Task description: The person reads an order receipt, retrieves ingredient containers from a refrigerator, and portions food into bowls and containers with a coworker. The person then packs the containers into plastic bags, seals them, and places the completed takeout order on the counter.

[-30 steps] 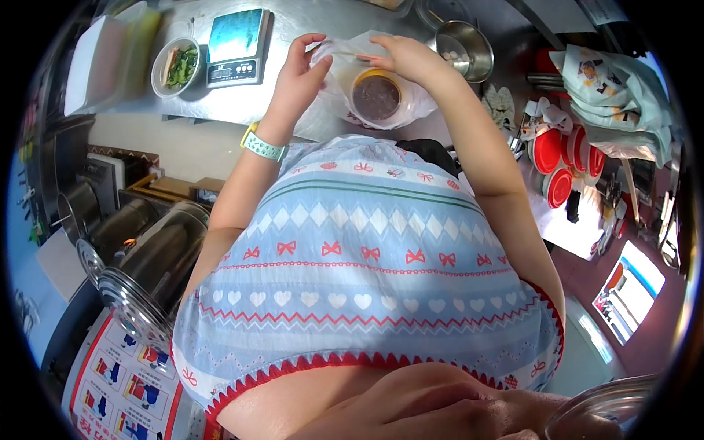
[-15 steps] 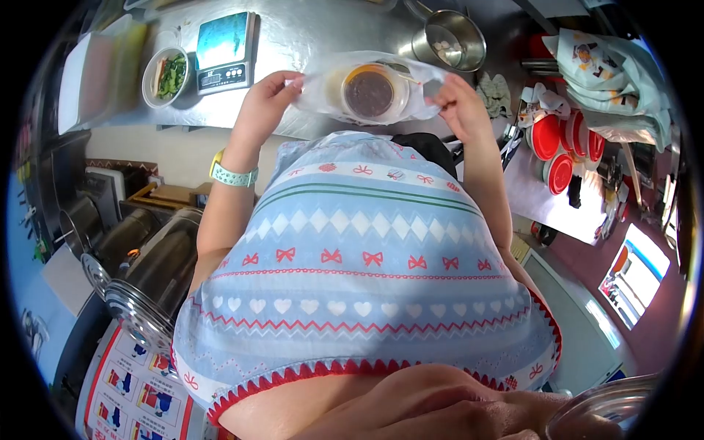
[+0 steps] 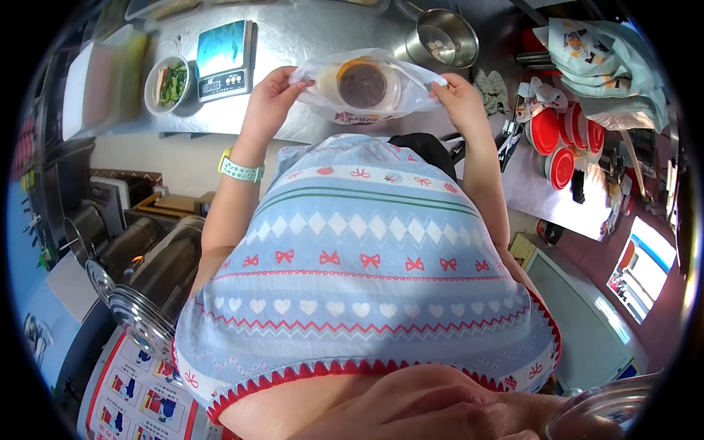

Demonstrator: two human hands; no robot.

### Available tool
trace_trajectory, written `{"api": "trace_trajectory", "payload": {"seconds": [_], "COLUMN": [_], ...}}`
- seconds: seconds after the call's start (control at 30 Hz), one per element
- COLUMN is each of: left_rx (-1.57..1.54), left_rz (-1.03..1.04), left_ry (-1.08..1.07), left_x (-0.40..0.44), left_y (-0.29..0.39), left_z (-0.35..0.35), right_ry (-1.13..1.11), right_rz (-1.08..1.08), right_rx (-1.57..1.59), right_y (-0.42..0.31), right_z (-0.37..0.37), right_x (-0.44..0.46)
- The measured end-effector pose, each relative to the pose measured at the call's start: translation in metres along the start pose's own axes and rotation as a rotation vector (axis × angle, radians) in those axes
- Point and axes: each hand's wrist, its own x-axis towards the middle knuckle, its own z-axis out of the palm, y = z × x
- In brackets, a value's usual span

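Observation:
My left hand pinches the left side of a white plastic bag's opening. The right side of that opening is gripped by my right hand. Between them the bag is spread wide. Inside it sits a round container of dark brown liquid, with an orange-stained rim. Red and dark print shows on the bag's near side. The bag is over the front part of the metal counter; whether its bottom rests there I cannot tell.
To the left are a digital scale, a bowl of green vegetables and a plastic bin. A metal pot with pale pieces stands at the back right. Red-lidded containers and hanging plastic bags are farther right.
The bag's printed near side has come into view and its mouth looks fuller. The container appears slightly farther left. Both hands keep hold, my right fingers now closed tighter on the edge.

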Motion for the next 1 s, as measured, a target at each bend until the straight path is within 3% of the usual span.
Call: {"api": "trace_trajectory", "payload": {"seconds": [0.07,0.1,0.13,0.17,0.23,0.37,0.43,0.47,0.5,0.57,0.7,0.77,0.83,0.9,0.97,1.0], "left_rx": [0.128,0.254,0.520,0.464,-0.294,-0.092,0.444,0.560,0.602,0.650,0.663,0.547,0.490,0.463,0.352,0.218], "left_rz": [0.069,0.137,0.631,0.713,0.384,0.279,0.647,0.593,0.619,0.608,0.571,0.366,0.412,0.272,0.240,0.210], "left_ry": [0.090,0.179,0.377,0.347,0.092,-0.001,-0.080,-0.111,-0.105,-0.093,-0.108,-0.079,-0.112,-0.188,-0.252,-0.292], "left_x": [0.004,0.009,0.019,0.024,0.029,0.044,0.051,0.050,0.051,0.056,0.058,0.056,0.056,0.055,0.054,0.054], "left_y": [0.000,-0.002,-0.011,-0.004,-0.007,-0.011,-0.009,-0.011,-0.008,-0.009,-0.005,-0.005,0.000,0.008,0.014,0.013], "left_z": [0.003,0.007,0.019,0.034,0.066,0.081,0.080,0.078,0.079,0.081,0.089,0.089,0.085,0.083,0.081,0.077], "right_ry": [0.013,0.149,0.215,0.298,-0.206,-0.211,-0.127,-0.146,-0.087,-0.128,-0.095,-0.103,-0.036,0.028,-0.296,-0.396], "right_rz": [-0.090,-0.488,-0.686,-0.878,-0.546,-0.456,-0.601,-0.443,-0.590,-0.572,-0.602,-0.582,-0.664,-0.742,-0.431,-0.406], "right_rx": [0.176,0.037,-0.034,-0.111,0.511,0.612,0.325,0.228,0.164,0.204,0.079,0.165,0.167,0.172,0.487,0.515], "right_y": [-0.001,0.001,-0.004,-0.012,-0.026,-0.010,-0.008,-0.014,-0.004,0.010,-0.008,-0.011,-0.014,-0.017,-0.014,-0.012], "right_z": [0.007,0.020,0.032,0.044,0.065,0.085,0.091,0.088,0.097,0.103,0.089,0.093,0.096,0.094,0.090,0.086], "right_x": [0.006,0.018,0.020,0.022,0.021,0.047,0.040,0.030,0.039,0.055,0.049,0.047,0.041,0.040,0.042,0.045]}}
